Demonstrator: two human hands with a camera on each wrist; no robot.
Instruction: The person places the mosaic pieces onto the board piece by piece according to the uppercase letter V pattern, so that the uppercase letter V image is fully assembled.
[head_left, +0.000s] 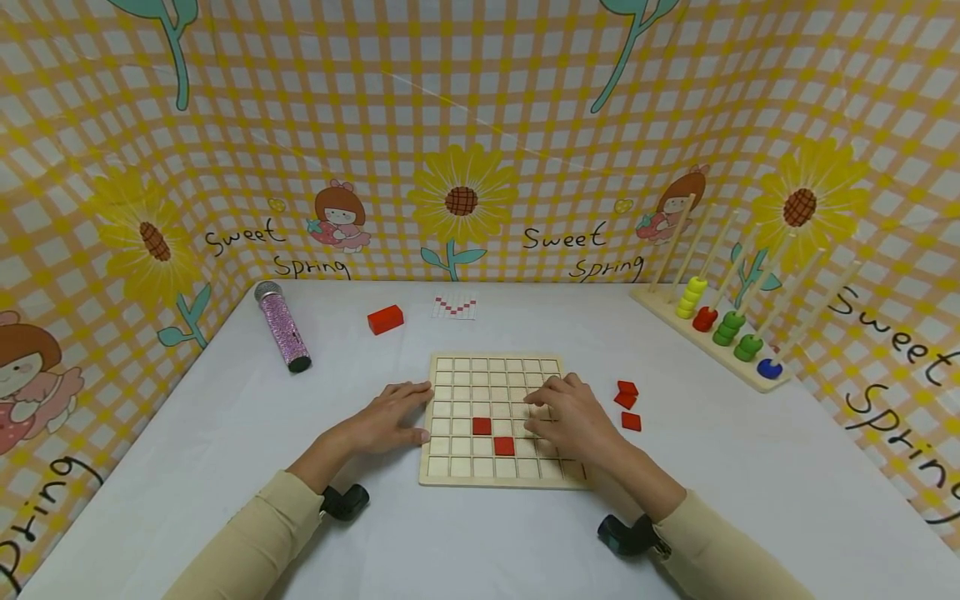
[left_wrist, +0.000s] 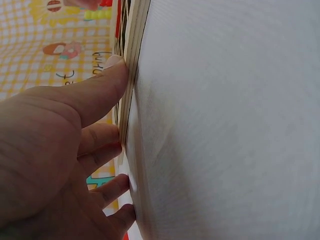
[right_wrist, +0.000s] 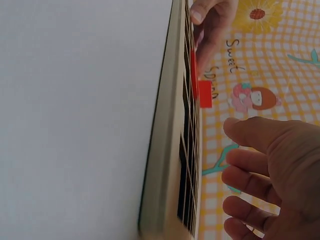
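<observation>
Wooden grid board (head_left: 482, 409) lies flat; left hand (head_left: 384, 421) touches its edge, grip apart, probably for steadying; right hand (head_left: 579, 421) hovers above, grip apart, empty.

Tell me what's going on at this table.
A person's left hand rests against the left edge of a wooden grid board. The right hand hovers over the board's right side, apparently holding nothing. Two red tiles sit on the board; three more lie on the table to the right.
</observation>
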